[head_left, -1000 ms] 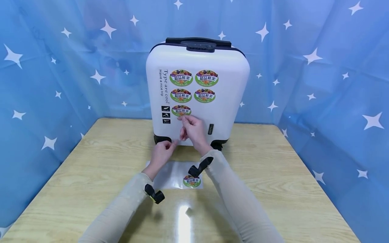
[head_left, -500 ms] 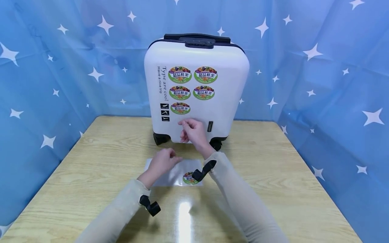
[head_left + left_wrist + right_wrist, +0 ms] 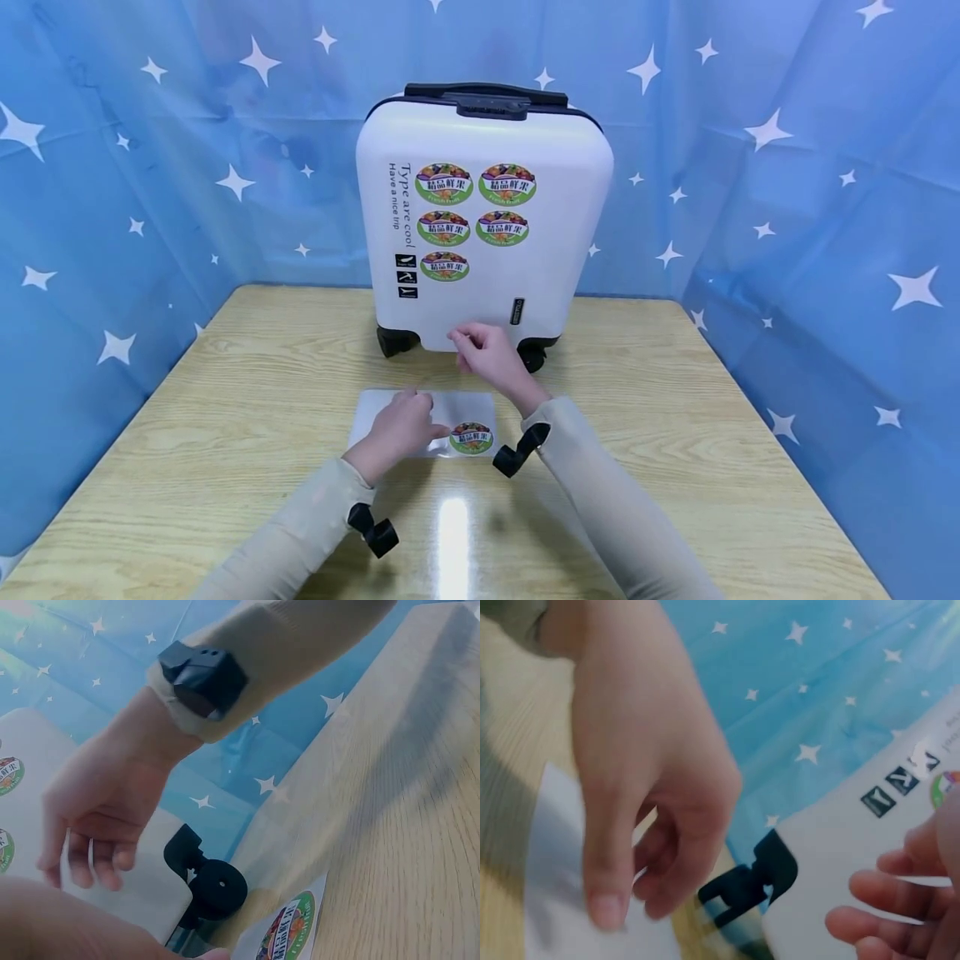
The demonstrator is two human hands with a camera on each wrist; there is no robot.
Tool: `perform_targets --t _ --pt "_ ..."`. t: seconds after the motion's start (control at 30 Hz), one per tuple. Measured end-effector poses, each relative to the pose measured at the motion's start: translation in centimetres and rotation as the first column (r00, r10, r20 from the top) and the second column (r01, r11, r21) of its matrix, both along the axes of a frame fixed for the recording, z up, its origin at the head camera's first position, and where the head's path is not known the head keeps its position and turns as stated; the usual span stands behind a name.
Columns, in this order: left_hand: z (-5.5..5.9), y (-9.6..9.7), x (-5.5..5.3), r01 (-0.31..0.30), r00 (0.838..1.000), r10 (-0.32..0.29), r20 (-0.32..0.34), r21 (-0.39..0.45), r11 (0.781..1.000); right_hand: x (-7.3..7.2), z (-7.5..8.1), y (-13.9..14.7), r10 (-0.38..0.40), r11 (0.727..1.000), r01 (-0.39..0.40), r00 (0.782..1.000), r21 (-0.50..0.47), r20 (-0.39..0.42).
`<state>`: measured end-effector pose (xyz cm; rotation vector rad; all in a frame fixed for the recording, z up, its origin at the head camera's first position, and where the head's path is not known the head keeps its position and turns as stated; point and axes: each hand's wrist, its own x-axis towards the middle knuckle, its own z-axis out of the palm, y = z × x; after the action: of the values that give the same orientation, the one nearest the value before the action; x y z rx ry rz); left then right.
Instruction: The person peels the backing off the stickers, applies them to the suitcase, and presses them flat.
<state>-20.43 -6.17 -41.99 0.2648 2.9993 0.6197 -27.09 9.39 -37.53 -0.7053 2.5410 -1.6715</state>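
A white suitcase (image 3: 555,250) stands upright, its front bearing several oval fruit stickers (image 3: 444,267) in two columns. On the table before it lies a white backing sheet (image 3: 367,410) with one oval sticker (image 3: 471,437) at its near right corner. My left hand (image 3: 401,427) is over the sheet, its thumb reaching to the left side of that sticker; whether it touches cannot be told. In the right wrist view, a gap shows between the thumb and loosely bent fingers of this left hand (image 3: 652,772). Before the suitcase's lower part, my right hand (image 3: 491,357) hovers with loosely bent fingers, holding nothing visible.
The wooden table (image 3: 675,442) spreads out on both sides of the suitcase. A blue curtain (image 3: 150,125) with white stars hangs behind and at the sides. Black wheels (image 3: 532,357) support the suitcase, and black cameras (image 3: 373,531) sit on both wrists.
My left hand has come down from the suitcase's bottom edge to the sheet. My right hand has left the lowest sticker, moving down and slightly right. The stickers on the suitcase stay in place.
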Motion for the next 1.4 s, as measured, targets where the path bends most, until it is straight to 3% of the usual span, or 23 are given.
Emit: perform_targets --t 0.1,0.2,0.3,0.47,0.83,1.13,1.4 --pt "-0.2 -0.1 0.1 -0.002 1.000 0.002 -0.009 -0.020 1.000 0.6 -0.6 0.6 -0.001 0.995 0.003 1.000 0.101 -0.027" --pt "-0.4 -0.2 0.4 0.012 1.000 -0.012 -0.012 -0.031 0.999 1.3 -1.3 1.1 -0.003 0.970 0.012 0.999 0.244 -0.037" --pt "-0.9 -0.3 0.9 0.022 1.000 -0.022 -0.016 -0.041 0.999 2.1 -2.3 1.5 0.029 0.913 -0.003 0.998 0.408 -0.060" --pt "-1.4 -0.1 1.5 0.022 0.999 -0.023 -0.030 -0.049 0.999 3.5 -3.9 1.9 0.066 0.816 0.000 0.993 0.578 -0.094" --pt "-2.1 0.4 2.2 0.022 0.998 -0.025 -0.056 -0.053 0.998 5.4 -5.8 3.7 0.108 0.730 0.078 0.968 0.679 -0.227" --pt "-2.4 1.0 2.7 -0.019 0.999 0.016 -0.039 -0.083 0.996 7.1 -7.3 4.2 0.032 0.680 0.123 0.980 0.723 -0.197" --pt "-2.5 1.5 2.1 -0.011 1.000 0.010 -0.016 -0.021 1.000 7.3 -7.5 3.6 0.002 0.678 0.185 0.967 0.712 -0.254"
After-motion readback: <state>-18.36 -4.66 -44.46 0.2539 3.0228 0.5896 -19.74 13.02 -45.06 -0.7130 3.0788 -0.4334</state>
